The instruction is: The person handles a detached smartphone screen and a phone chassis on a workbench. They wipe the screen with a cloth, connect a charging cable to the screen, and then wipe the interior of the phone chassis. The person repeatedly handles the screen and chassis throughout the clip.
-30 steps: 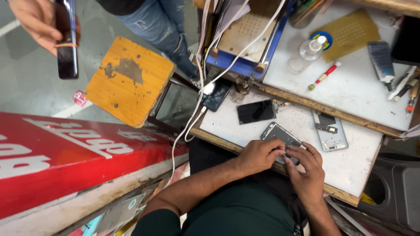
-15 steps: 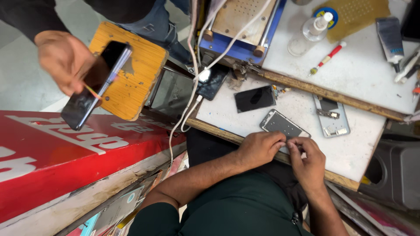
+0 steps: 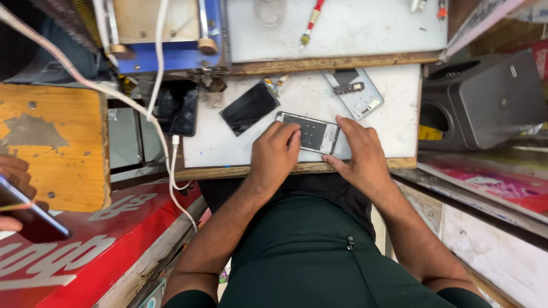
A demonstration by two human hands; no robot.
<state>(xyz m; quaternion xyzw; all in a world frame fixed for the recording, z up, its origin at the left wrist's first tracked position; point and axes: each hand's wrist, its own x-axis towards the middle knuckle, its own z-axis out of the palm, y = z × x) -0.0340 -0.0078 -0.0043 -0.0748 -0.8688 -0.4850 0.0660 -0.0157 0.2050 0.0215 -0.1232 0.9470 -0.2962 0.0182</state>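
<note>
A white worktop (image 3: 399, 122) carries everything, its wooden front edge running just above the person's lap. Off its right edge sits a grey speaker box (image 3: 485, 97); off its left edge, a worn orange wooden stool (image 3: 51, 148) and a red painted panel (image 3: 74, 251) below it.

Near the front edge of the worktop, about midway along, lies the opened phone (image 3: 311, 132): a thin rectangular body, face open, with a dark inner panel marked by a faint grid and a paler metal strip at its right end. It lies flat, slightly turned, its long side roughly along the front edge.

The left hand (image 3: 275, 155) comes up over the front edge, knuckles up, fingers bent down onto the phone's left end. The right hand (image 3: 359, 154) lies flatter, palm down, fingers spread along the phone's right end and far side, thumb toward the front edge. The two hands are apart, each pressing an end of the phone; neither is closed round it.

Behind the phone lie a black screen panel (image 3: 249, 107), tilted, and a grey back cover (image 3: 354, 91) toward the back edge. A white cable (image 3: 165, 131) hangs past the left edge. At the far left, another person's hand (image 3: 14, 194) holds a dark phone (image 3: 31, 214).
</note>
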